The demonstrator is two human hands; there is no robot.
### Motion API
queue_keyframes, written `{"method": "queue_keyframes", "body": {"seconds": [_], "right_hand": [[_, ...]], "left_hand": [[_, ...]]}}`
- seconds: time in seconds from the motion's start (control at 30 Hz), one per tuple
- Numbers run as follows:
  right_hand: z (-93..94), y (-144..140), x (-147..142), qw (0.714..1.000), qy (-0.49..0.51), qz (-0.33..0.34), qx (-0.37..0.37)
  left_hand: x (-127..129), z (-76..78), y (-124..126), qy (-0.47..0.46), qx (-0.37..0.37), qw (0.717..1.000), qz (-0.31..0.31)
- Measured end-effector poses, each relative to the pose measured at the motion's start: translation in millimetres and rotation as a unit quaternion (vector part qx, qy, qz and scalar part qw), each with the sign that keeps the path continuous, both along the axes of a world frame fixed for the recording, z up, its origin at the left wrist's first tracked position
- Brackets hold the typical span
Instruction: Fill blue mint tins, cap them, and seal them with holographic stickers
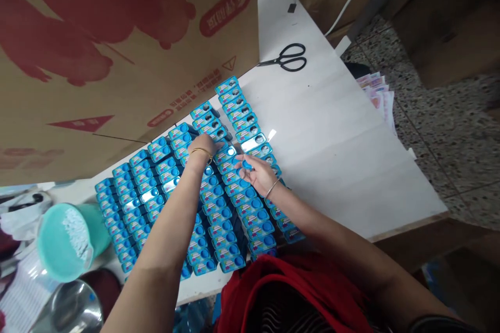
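Note:
Rows of small blue boxes (225,240) with printed tops stand close together on the white table. Many tops show a blue round spot; those in the far rows show a greyish round one. My left hand (203,144), with a gold bangle at its wrist, reaches over the middle rows. Its fingertips come together at a box top, and what they hold, if anything, is hidden. Just to its right, my right hand (257,173) hovers palm partly up above the boxes. Its fingers curl around a small blue round piece (247,165), whose exact kind is unclear.
A large cardboard box (164,62) with red print stands behind the rows. Black-handled scissors (287,58) lie on the white table (336,151). At left are a turquoise bucket (52,242) holding small white pieces and a metal bowl (72,309).

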State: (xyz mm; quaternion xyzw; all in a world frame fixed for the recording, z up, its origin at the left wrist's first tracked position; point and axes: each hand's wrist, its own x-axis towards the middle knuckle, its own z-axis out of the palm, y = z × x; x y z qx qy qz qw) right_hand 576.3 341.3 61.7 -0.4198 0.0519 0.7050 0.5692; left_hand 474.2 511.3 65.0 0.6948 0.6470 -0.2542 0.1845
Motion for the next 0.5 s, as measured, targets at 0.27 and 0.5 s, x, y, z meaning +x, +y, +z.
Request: {"method": "queue_keyframes", "body": {"seconds": [0.27,0.5], "right_hand": [[0.2,5,-5,1.0,0.008,-0.018,0.004],[-3.4,18,-18,0.999,0.012,-0.042,0.032]], "left_hand": [[-14,21.6,-61,-0.292,0.043,0.951,-0.086],[-13,24.0,-90,-0.425,-0.004,0.902,-0.075]]}}
